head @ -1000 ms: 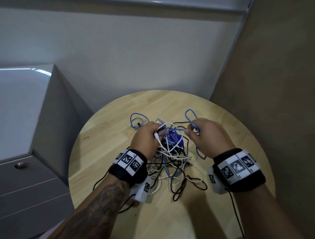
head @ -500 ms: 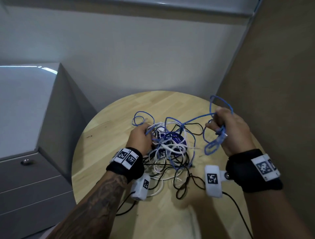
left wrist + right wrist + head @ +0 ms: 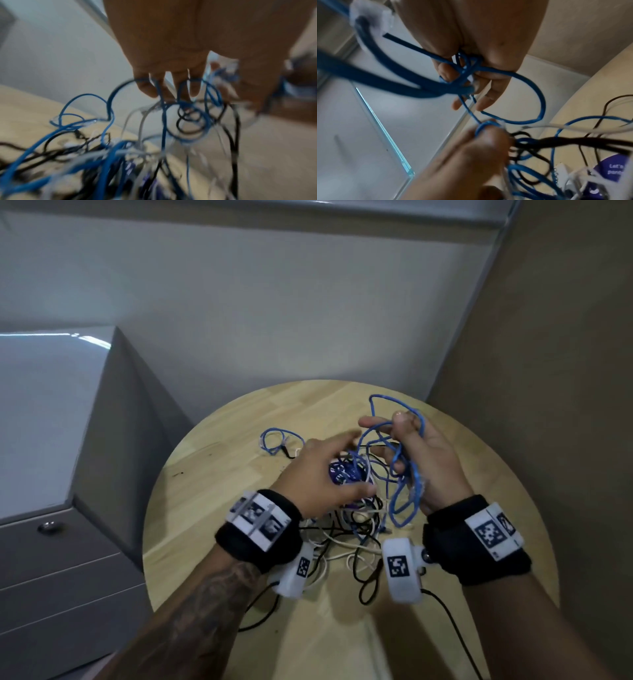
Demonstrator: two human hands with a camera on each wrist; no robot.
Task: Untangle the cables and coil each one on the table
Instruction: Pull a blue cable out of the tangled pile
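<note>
Overhead, the right hand (image 3: pixel 416 460) grips loops of the blue cable (image 3: pixel 399 498) above the tangle (image 3: pixel 346 518) on the round bench (image 3: pixel 219 474). The left hand (image 3: pixel 322 474) reaches in, fingers loose. Up close, the right wrist view shows its fingers (image 3: pixel 489 83) curled round blue strands; the left wrist view is blurred, fingers (image 3: pixel 149 88) among cables.

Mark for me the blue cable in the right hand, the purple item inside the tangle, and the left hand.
blue cable (image 3: pixel 400 505): head view, on the loop hanging below the right hand.
purple item (image 3: pixel 342 474): head view, on its visible top face.
left hand (image 3: pixel 318 474): head view, on the back of the hand.
</note>
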